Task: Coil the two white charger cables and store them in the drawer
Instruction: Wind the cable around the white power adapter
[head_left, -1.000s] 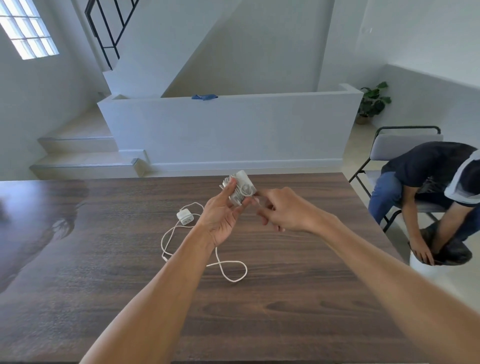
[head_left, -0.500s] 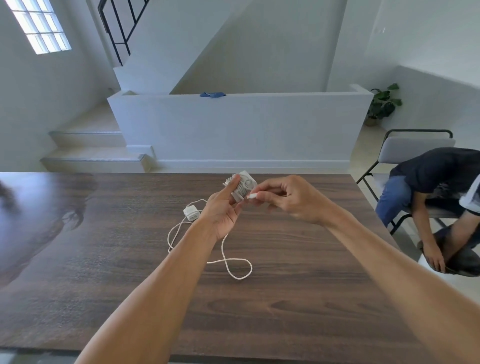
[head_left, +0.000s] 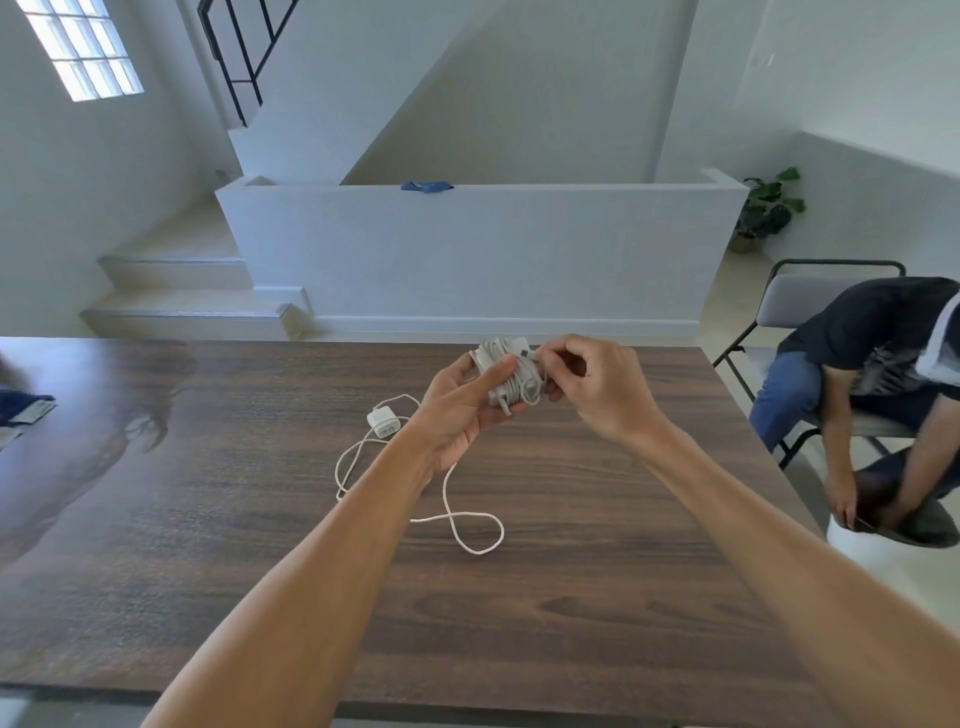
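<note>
My left hand (head_left: 460, 410) holds a white charger (head_left: 511, 376) with its cable wound tightly around the brick, thumb pressed across the coils. My right hand (head_left: 597, 384) pinches the cable's free end at the top right of that bundle. The second white charger cable (head_left: 452, 519) lies loose on the dark wooden table (head_left: 623, 597) in open loops, and its plug brick (head_left: 383, 422) rests just left of my left wrist. My left forearm covers part of that loose cable. No drawer is in view.
A person sits bent forward on a grey chair (head_left: 800, 306) beyond the table's right edge. A dark blue item (head_left: 23, 408) lies at the table's far left edge. Behind the table stand a white half wall and steps.
My right hand has closed in on the wound charger and now pinches the cable end against the bundle. The view has shifted a little; the loose cable has not moved.
</note>
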